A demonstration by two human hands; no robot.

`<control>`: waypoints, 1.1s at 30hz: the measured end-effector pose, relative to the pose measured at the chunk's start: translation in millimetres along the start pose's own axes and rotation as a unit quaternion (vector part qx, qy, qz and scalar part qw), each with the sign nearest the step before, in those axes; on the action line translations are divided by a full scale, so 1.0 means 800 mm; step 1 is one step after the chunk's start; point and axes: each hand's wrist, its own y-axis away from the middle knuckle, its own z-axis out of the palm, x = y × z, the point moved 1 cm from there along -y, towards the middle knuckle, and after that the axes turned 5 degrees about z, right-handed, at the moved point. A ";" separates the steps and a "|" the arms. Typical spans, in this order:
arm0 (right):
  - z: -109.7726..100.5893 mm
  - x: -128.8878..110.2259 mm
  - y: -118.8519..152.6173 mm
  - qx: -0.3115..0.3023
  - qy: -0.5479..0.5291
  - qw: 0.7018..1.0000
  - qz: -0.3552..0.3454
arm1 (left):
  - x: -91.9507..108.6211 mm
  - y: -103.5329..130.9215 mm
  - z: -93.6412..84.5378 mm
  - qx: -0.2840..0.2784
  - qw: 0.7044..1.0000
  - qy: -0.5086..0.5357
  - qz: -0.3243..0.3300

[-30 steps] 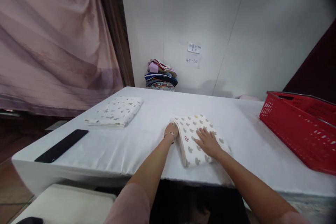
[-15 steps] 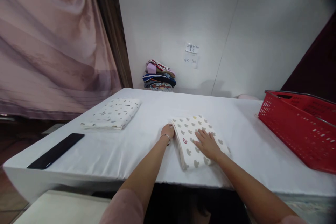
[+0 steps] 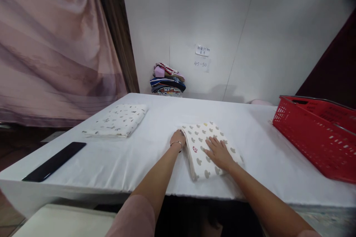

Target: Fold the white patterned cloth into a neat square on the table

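A folded white cloth with grey mushroom-like shapes and a small red mark (image 3: 200, 161) lies on the white-covered table (image 3: 250, 129). Its left edge meets my left hand (image 3: 178, 137), whose fingertips are hidden under or behind the fold; a bracelet is on that wrist. My right hand (image 3: 219, 152) rests flat on top of the cloth with fingers spread. Farther left lies a second folded white cloth with small dark prints (image 3: 118, 120).
A red basket (image 3: 314, 137) stands at the table's right. A long black flat object (image 3: 55, 161) lies near the front left edge. Behind the table is a stack of folded clothes (image 3: 168, 81), beside papers on the wall (image 3: 201, 57). A pink curtain (image 3: 55, 44) hangs left.
The view has shifted slightly. My left hand sits a little further in at the cloth's left edge, and my right hand stays on top.
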 end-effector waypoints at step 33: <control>-0.023 0.008 -0.036 -0.002 -0.028 0.999 0.027 | 0.016 0.043 0.018 -0.087 0.944 -0.212 0.239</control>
